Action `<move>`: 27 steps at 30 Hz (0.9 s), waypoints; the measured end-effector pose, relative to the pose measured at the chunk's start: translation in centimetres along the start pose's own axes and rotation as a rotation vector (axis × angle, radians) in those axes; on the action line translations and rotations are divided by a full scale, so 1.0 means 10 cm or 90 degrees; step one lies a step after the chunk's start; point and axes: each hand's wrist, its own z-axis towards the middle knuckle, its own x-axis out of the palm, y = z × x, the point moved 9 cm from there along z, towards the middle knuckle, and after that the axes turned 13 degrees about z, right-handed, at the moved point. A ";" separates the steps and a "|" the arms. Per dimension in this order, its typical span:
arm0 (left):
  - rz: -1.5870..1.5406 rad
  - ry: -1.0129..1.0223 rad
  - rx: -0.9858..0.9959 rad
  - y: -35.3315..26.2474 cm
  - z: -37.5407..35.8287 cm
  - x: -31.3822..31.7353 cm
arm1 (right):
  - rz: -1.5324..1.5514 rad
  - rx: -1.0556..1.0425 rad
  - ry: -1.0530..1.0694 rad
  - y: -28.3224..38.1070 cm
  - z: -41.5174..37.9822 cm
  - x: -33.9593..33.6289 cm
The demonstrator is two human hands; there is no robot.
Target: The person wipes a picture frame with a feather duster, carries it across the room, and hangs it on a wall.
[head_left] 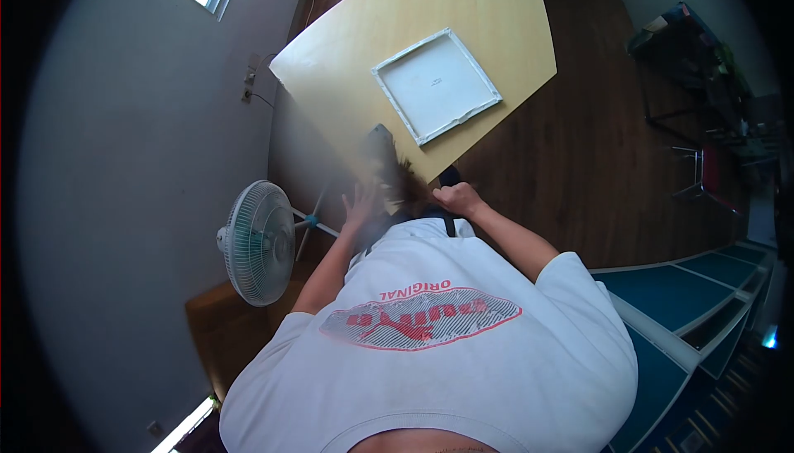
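Observation:
Near the table's close corner, my right hand [457, 198] is closed in a fist at one end of a brown feather duster [403, 178], whose fringed edges are partly blurred. My left hand [361, 205] is open on the duster's other side, fingers spread, with nothing visible in it. A greyish block-like shape [380, 140] shows at the duster's far end. Beyond it, a square white stretched canvas [434, 85] lies back side up on the light wooden table [339, 64], its raised frame showing.
A white standing fan [261, 243] is at the left by the wall, near a brown wooden piece of furniture [207, 321]. Teal panels [686, 292] with pale edges are at the right. A red chair [710, 170] and a dark rack [682, 47] are farther right.

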 end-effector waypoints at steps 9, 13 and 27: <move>-0.075 -0.038 -0.019 -0.02 -0.14 -0.23 | -0.091 0.681 -0.363 -1.49 -1.22 -0.85; -0.094 -0.030 -0.020 -0.03 -0.15 -0.28 | -0.084 0.749 -0.609 -1.54 -1.58 -1.03; -0.069 0.004 -0.019 -0.06 -0.17 -0.30 | 0.009 0.354 -0.076 -1.10 -0.21 -0.35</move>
